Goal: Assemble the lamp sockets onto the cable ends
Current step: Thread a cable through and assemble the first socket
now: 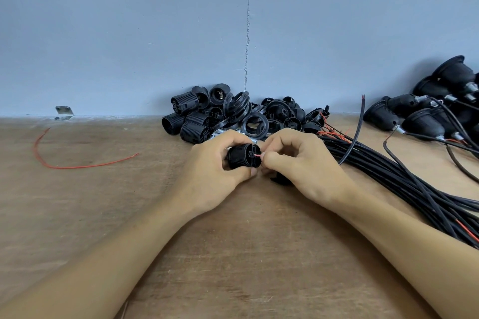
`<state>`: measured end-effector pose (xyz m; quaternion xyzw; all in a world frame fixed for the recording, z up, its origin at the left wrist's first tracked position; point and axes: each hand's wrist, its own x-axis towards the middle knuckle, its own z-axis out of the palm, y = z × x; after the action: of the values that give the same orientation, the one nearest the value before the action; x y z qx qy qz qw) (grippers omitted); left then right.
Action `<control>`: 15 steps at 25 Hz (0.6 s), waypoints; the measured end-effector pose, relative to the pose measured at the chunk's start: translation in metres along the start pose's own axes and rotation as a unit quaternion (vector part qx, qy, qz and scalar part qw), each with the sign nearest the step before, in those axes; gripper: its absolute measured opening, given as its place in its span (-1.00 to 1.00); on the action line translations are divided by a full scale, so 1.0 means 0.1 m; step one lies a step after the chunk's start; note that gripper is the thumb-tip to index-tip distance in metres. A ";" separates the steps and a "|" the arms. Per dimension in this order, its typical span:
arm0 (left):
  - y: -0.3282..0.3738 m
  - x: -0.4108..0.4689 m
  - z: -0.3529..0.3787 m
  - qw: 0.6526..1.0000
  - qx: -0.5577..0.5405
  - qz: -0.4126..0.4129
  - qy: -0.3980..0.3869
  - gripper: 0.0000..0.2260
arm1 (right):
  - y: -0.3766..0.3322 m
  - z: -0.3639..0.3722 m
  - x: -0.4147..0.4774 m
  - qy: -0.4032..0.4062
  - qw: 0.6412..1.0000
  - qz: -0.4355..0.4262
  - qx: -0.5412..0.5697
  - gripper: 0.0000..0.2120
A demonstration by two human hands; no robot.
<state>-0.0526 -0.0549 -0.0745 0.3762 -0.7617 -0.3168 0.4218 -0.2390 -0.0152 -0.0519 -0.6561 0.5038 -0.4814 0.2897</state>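
The left hand (217,163) gripped the socket (242,156) dead centre, terminal end turned to three o'clock — likely so the right hand (298,160), pinching the red wire (257,155), could feed it straight in.

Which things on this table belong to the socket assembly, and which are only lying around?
In the job:
threaded socket gripped by the left hand
red wire end pinched by the right hand
pile of socket parts
black cable bundle
assembled sockets

Lying about:
loose red wire
metal bracket by the wall
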 end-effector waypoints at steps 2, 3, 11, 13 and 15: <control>0.00 0.00 0.00 1.000 -0.003 -0.005 -0.001 -0.64 | 0.01 0.00 -0.01 -0.002 1.000 -0.009 -0.006 -0.88; 0.00 0.00 0.00 1.000 -0.001 -0.006 -0.001 -0.64 | 0.02 0.00 -0.01 -0.004 1.000 -0.012 -0.008 -0.86; 0.01 0.00 0.00 0.999 0.025 0.015 0.014 -0.65 | 0.02 -0.02 0.00 -0.022 1.000 -0.017 -0.013 -0.85; 0.00 0.01 0.00 0.999 0.028 0.019 0.014 -0.65 | 0.02 -0.02 0.00 -0.023 0.999 -0.016 -0.022 -0.84; -0.01 0.01 0.00 0.999 0.030 0.022 0.012 -0.65 | 0.02 -0.01 0.00 -0.022 0.999 -0.016 -0.035 -0.82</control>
<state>-0.0529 -0.0559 -0.0746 0.3756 -0.7738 -0.2805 0.4260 -0.2409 -0.0162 -0.0532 -0.6839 0.5035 -0.4538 0.2700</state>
